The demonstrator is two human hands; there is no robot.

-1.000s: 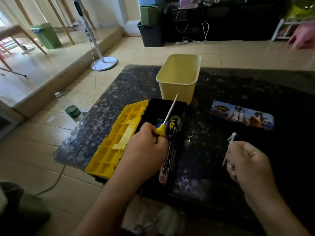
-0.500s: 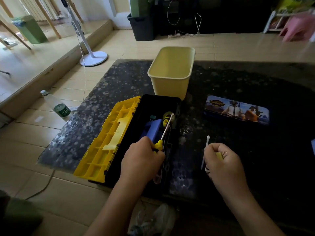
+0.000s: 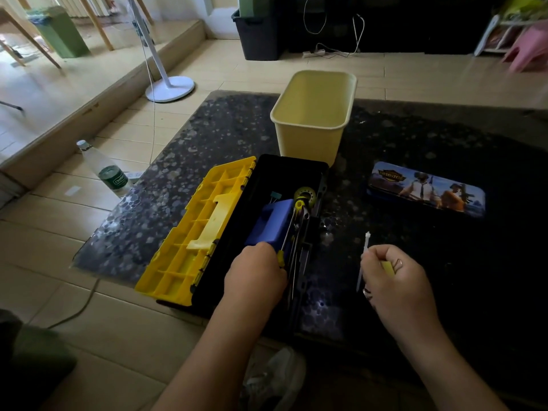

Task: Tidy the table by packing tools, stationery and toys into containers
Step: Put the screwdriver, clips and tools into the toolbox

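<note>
A black toolbox (image 3: 267, 173) lies open on the dark table, its yellow lid (image 3: 195, 232) folded out to the left. Inside it I see a blue block (image 3: 272, 223), a yellow tape roll (image 3: 304, 193) and several metal tools. My left hand (image 3: 255, 277) is inside the box and grips the yellow handle of a screwdriver (image 3: 285, 241), whose shaft lies flat among the tools. To the right of the box, above the table, my right hand (image 3: 391, 280) holds a thin white pen (image 3: 364, 256) and a small yellow piece (image 3: 388, 266).
An empty pale yellow bin (image 3: 314, 123) stands behind the toolbox. A printed tin pencil case (image 3: 427, 188) lies closed at the right. A plastic bottle (image 3: 103, 167) and a white fan stand (image 3: 169, 87) are on the floor to the left of the table (image 3: 207, 137).
My left hand has lowered the screwdriver from pointing upward to lying flat in the toolbox. My right hand has moved left, closer to the box, still holding the white pen.
</note>
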